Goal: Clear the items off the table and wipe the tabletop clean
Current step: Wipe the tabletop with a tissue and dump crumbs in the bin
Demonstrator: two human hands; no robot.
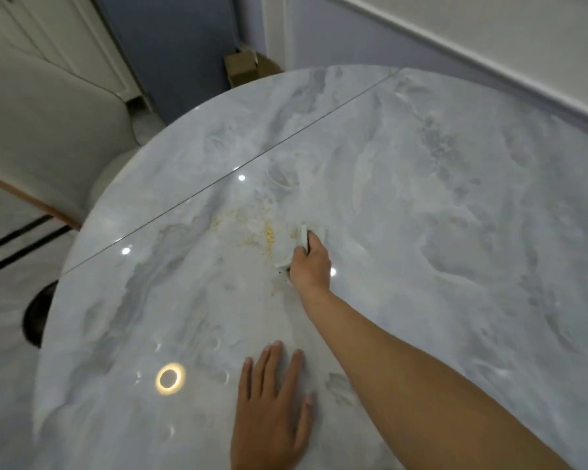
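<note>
- Head view: a big round surface (438,232) with a shiny grey marble look fills most of the picture.
- The right hand (311,262) is stretched out to the middle of the surface. Its fingers are curled round a white wipe (286,257), maybe a cloth or a paper towel; it is too blurry to tell.
- The wipe is pressed down on the surface.
- Little yellow crumbs (269,235) lie just beside the wipe, on its left.
- The left hand (272,408) lies flat on the near part of the surface, with its fingers straight and a little spread, holding nothing.
- A thin dark line (218,179) runs across the surface.
- A pale chair (48,113) stands at the left, and a brown box (248,67) sits on the floor behind the far edge.
</note>
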